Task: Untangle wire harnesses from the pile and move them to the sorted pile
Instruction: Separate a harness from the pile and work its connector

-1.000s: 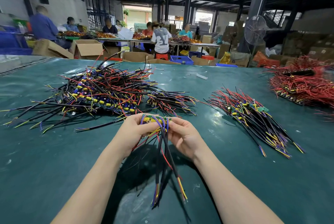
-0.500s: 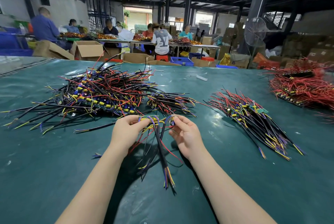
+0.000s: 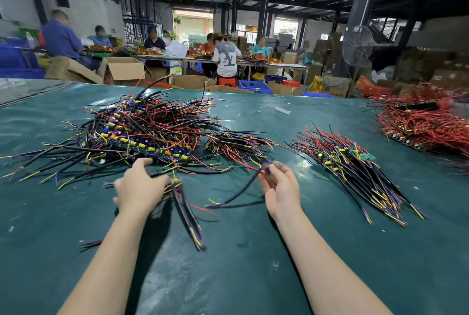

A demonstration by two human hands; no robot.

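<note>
Bare green surface [image 3: 253, 258] lies open at 6 o'clock and between the hands: the left hand [image 3: 138, 189] grips a harness bundle [image 3: 187, 213] under the tangled pile [image 3: 142, 132] at 11 o'clock, while the right hand [image 3: 280, 187] pinches a single harness [image 3: 243, 189], with the sorted pile [image 3: 355, 170] at 2 o'clock.

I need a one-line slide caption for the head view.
Right hand pinches one harness; left hand holds a bunch beside the tangled pile.

Right hand [image 3: 280, 185] pinches 1 harness [image 3: 241, 189] — left hand [image 3: 140, 187] grips bundle [image 3: 186, 210].
</note>
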